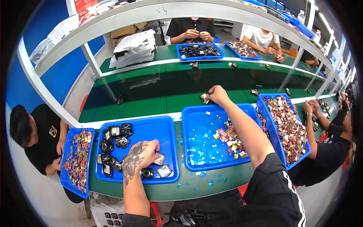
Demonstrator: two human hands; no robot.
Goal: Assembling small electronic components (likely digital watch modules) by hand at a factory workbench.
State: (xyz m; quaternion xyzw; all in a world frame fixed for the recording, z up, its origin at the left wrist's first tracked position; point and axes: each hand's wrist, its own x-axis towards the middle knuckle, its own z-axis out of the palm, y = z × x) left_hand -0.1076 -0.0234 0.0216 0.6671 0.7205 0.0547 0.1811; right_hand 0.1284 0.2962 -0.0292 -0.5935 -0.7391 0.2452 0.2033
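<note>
My left hand [143, 154], tattooed on its back, reaches into the left blue tray [159, 123]. Its fingers are closed on a small device with a pale, clear face [160, 159]. Below it in the same tray lie a black camera-like unit [146, 173] and another pale-faced unit [164, 171]. Several black camera-like units [122, 142] fill the tray's left side. My right hand [219, 95] is beyond the middle blue tray [189, 113], at the edge of the green belt. Thumb and fingers pinch a small electronic part [204, 98], white and yellowish; its exact kind is unclear.
Blue film scraps and small parts [230, 138] lie in the middle tray. Heaped trays stand at the right [285, 128] and far left [77, 162]. A white metal frame [151, 19] crosses overhead. Co-workers sit on both sides and across the green belt [151, 100].
</note>
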